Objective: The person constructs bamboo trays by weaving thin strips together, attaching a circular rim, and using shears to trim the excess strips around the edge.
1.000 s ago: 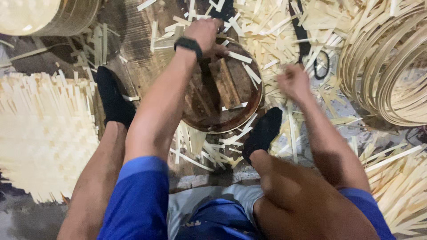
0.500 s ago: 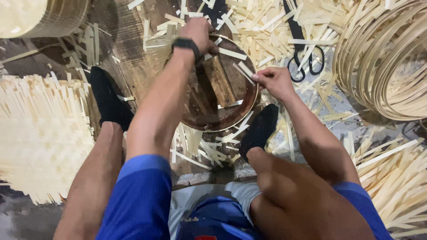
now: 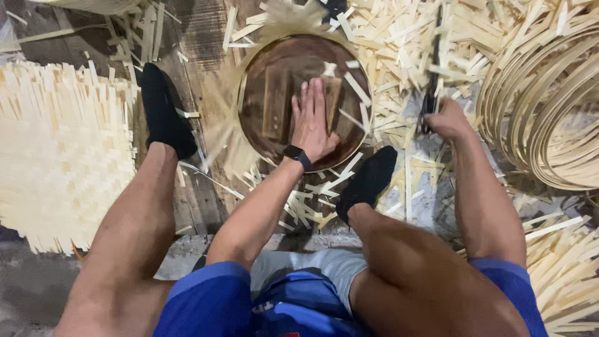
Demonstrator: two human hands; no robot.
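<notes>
A dark wooden floor [image 3: 206, 37] littered with pale bamboo strips fills the frame. At upper centre lies a round dark-brown wooden board ringed with a bamboo band [image 3: 274, 75]; the left hand [image 3: 312, 118], a black wristband at its wrist, lies flat and open on it, fingers spread. To the right, the right hand [image 3: 446, 120] is clenched around the handle of a pair of dark scissors [image 3: 432, 75]. Black-socked feet flank the board. Coiled bamboo hoops [image 3: 549, 106] sit at upper right; a fan of cut strips [image 3: 56, 156] lies at left.
</notes>
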